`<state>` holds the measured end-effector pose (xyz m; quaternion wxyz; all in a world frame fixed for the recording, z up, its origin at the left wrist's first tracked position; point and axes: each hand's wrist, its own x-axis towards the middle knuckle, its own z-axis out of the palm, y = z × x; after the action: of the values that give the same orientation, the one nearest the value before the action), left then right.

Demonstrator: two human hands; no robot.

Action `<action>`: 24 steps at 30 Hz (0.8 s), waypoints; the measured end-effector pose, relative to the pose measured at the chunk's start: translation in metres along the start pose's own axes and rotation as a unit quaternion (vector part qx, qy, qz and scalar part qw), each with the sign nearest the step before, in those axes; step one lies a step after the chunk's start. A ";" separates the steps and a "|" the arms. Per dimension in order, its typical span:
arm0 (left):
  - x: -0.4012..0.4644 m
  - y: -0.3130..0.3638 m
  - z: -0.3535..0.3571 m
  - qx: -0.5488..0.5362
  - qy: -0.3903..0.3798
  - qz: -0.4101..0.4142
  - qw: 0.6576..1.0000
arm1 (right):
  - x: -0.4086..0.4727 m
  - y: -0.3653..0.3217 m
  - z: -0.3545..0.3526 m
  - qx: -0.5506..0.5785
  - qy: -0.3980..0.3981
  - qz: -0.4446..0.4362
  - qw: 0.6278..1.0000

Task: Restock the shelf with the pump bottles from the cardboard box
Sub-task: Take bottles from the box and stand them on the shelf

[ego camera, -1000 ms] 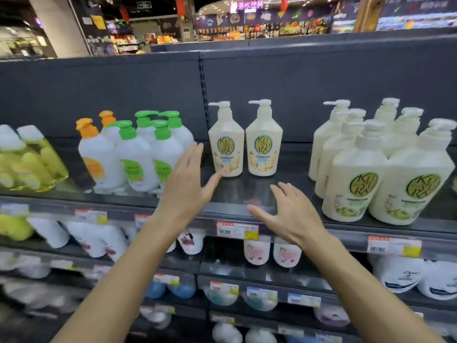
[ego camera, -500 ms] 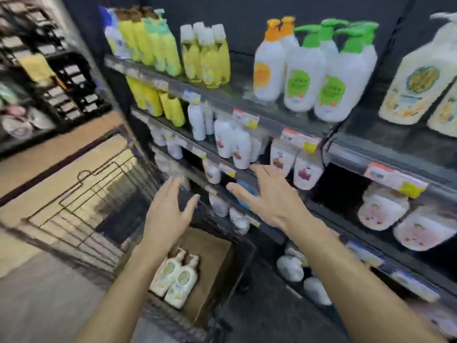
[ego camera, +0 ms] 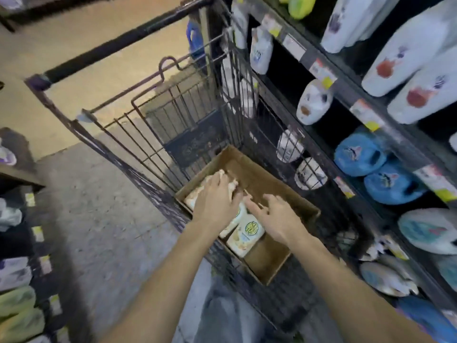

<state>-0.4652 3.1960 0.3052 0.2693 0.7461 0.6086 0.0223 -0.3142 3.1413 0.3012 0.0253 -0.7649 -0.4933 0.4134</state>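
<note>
Both hands have dropped from the shelf into the cardboard box [ego camera: 279,184] at frame centre: the left hand [ego camera: 216,198] now closes over a pump bottle [ego camera: 197,194], while the right hand [ego camera: 277,217], fingers spread and empty, reaches a second pump bottle [ego camera: 247,233]. A fresh pick-up is evidently beginning

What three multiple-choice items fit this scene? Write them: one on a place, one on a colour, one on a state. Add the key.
1. The cardboard box sits:
A. on a table
B. inside the wire cart
C. in the person's arms

2. The round logo on the nearest pump bottle is:
A. red
B. blue
C. green

3. The right hand is:
A. open, with the fingers spread
B. closed in a fist
C. lifting a bottle clear of the box

Key: B, the cart's wire walls surround the box; C, the disc reads green on the cream bottle; A, its fingers fan out above the bottles.
</note>
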 end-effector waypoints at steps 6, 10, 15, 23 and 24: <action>0.076 -0.037 0.093 0.105 -0.148 0.042 0.983 | 0.091 0.046 0.105 0.022 -0.049 0.122 0.991; 0.115 -0.065 0.168 0.154 -0.244 0.074 0.955 | 0.131 0.095 0.163 0.112 -0.060 0.203 0.971; 0.154 -0.086 0.229 0.197 -0.272 0.133 0.933 | 0.159 0.121 0.184 0.225 -0.020 0.285 0.931; 0.187 -0.077 0.254 0.390 -0.308 0.164 0.852 | 0.173 0.131 0.209 0.345 0.055 0.303 0.887; 0.191 -0.076 0.254 0.400 -0.315 0.162 0.846 | 0.172 0.132 0.209 0.349 0.060 0.302 0.885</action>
<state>-0.3924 3.2853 -0.0004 0.1172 0.8439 0.3182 -0.4158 -0.3255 3.1300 0.0010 0.1946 -0.8419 -0.0595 0.4998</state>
